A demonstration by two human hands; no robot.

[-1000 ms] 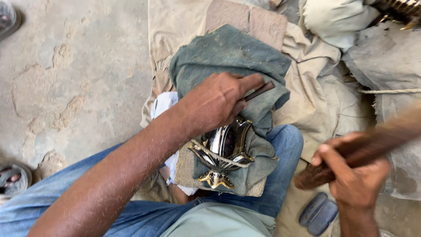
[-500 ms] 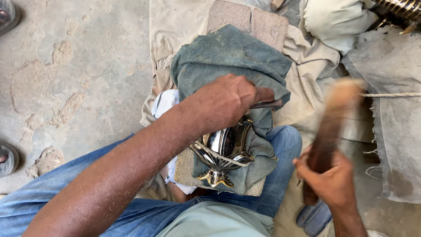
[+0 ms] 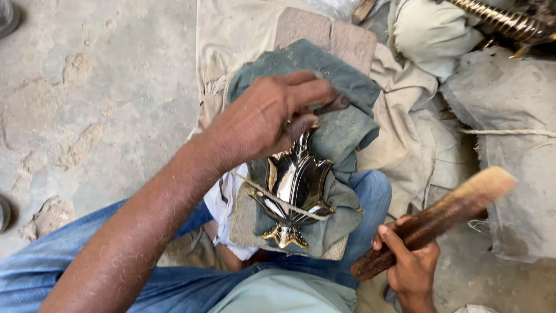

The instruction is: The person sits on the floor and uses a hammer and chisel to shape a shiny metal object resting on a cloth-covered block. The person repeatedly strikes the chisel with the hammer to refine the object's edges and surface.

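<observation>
A shiny leaf-shaped metal ornament (image 3: 295, 194) with a gold tip lies on a grey-green cloth (image 3: 341, 124) over a flat block on my lap. A thin string crosses it. My left hand (image 3: 263, 116) rests above the ornament's upper end and pinches a small dark metal tool (image 3: 331, 105) between thumb and fingers. My right hand (image 3: 408, 264) is at the lower right, closed around a thick brown wooden stick (image 3: 440, 217) that points up and to the right, apart from the ornament.
Beige cloths (image 3: 405, 145) cover the ground ahead, with a reddish brick slab (image 3: 324, 35) under the green cloth. A twisted brass-coloured rod (image 3: 504, 20) lies at the top right. Bare concrete floor (image 3: 87, 116) spreads to the left. My blue jeans (image 3: 370, 191) frame the block.
The wooden stick has swung from upright down to a slant on the right. My left hand has shifted up, uncovering more of the ornament.
</observation>
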